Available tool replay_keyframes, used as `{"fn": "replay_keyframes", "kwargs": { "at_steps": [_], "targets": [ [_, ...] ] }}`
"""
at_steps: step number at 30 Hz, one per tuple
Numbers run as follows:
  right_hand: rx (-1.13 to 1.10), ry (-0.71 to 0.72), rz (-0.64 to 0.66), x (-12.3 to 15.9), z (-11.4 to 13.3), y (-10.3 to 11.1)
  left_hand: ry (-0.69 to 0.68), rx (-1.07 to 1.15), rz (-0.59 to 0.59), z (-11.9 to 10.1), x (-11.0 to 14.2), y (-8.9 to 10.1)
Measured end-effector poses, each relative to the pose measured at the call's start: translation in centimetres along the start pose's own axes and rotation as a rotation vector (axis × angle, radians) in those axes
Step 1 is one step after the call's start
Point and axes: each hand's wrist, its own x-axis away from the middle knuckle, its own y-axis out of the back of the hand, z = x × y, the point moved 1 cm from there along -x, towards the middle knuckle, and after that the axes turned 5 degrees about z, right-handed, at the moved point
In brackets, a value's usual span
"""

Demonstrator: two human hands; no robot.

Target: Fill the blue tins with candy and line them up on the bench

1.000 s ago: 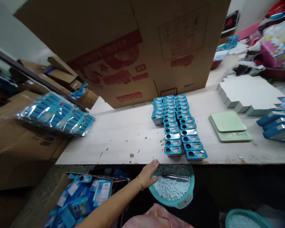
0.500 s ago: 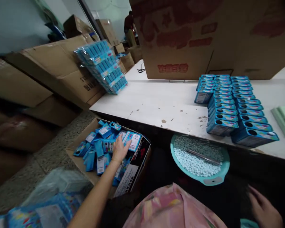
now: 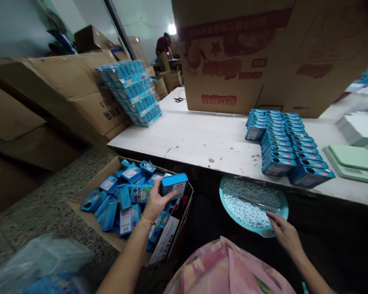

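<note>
My left hand grips a small blue printed box, with the thumb on its near side. The box is tilted, just above an open carton full of similar blue boxes lying loosely. My right hand reaches over the near right rim of a turquoise basin, its fingers stretched out and nothing visible in them. Small pale blue pellets fill the basin. A metal tube lies across them, just beyond my right fingertips.
On the white table, blue boxes stand in rows beside a pale green scale. A plastic-wrapped stack of blue boxes, scissors and a large cardboard box are farther back. A person bends over a distant table.
My left hand has taken hold of a blue box and raised it slightly from the carton. My right hand has moved up and left to the basin's rim. The view has shifted a little.
</note>
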Motion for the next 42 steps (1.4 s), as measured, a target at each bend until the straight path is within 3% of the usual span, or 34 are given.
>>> {"fn": "replay_keyframes", "kwargs": {
  "at_steps": [3, 6, 9, 11, 14, 16, 17, 18, 21, 22, 24, 26, 27, 29, 31, 32, 36, 39, 42],
  "targets": [
    [0.015, 0.055, 0.032, -1.0, 3.6, 0.8, 0.122, 0.35, 0.054, -0.3, 1.1, -4.3],
    [-0.045, 0.223, 0.194, -1.4, 9.3, 0.2, 0.363, 0.603, 0.085, 0.7, 1.4, -10.3],
    [0.034, 0.55, 0.304, -2.0, 13.4, -1.4, 0.592, 0.664, 0.252, 1.9, 1.7, -15.6],
    [0.054, 0.662, 0.323, -2.6, 13.9, -2.1, 0.679, 0.627, 0.396, 2.8, 1.9, -17.5],
    [-0.012, 0.573, 0.312, -3.4, 12.6, -1.8, 0.685, 0.423, 0.467, 4.3, 1.5, -17.4],
    [-0.077, 0.511, 0.372, -3.5, 12.0, -1.3, 0.553, 0.229, 0.477, 4.9, 0.7, -16.4],
    [-0.113, 0.516, 0.429, -3.3, 12.1, -1.1, 0.454, 0.143, 0.548, 4.9, 0.2, -15.9],
    [-0.15, 0.545, 0.504, -3.1, 12.3, -1.0, 0.36, 0.079, 0.683, 4.8, -0.2, -15.7],
    [-0.262, 0.635, 0.706, -2.0, 13.5, -1.3, 0.202, 0.027, 1.241, 3.8, -0.7, -15.9],
    [-0.287, 0.633, 0.736, -1.8, 13.5, -1.4, 0.204, 0.036, 1.361, 3.5, -0.6, -16.1],
    [-0.289, 0.548, 0.685, -1.8, 12.4, -1.7, 0.281, 0.054, 1.462, 3.3, -0.5, -16.5],
    [-0.172, 0.372, 0.5, -2.7, 9.7, -1.4, 0.389, 0.067, 1.408, 4.1, -0.5, -16.8],
    [-0.055, 0.259, 0.39, -3.4, 8.0, -1.1, 0.441, 0.093, 1.305, 4.8, -0.7, -16.9],
    [0.275, 0.044, 0.256, -5.0, 4.5, -0.5, 0.531, 0.198, 0.974, 6.4, -1.4, -17.0],
    [0.597, -0.078, 0.281, -6.3, 1.9, -0.2, 0.593, 0.339, 0.645, 7.9, -2.1, -17.3],
    [0.702, -0.096, 0.323, -6.8, 1.1, -0.2, 0.614, 0.398, 0.544, 8.4, -2.4, -17.5],
    [0.781, -0.042, 0.426, -7.5, 0.4, 0.7, 0.524, 0.438, 0.453, 9.0, -2.7, -18.3],
    [0.807, -0.043, 0.422, -7.2, 0.4, 3.4, 0.403, 0.359, 0.435, 8.7, -2.8, -19.1],
    [0.866, -0.133, 0.413, -6.9, 0.1, 6.0, 0.418, 0.422, 0.439, 9.0, -3.1, -20.8]
  ]
}}
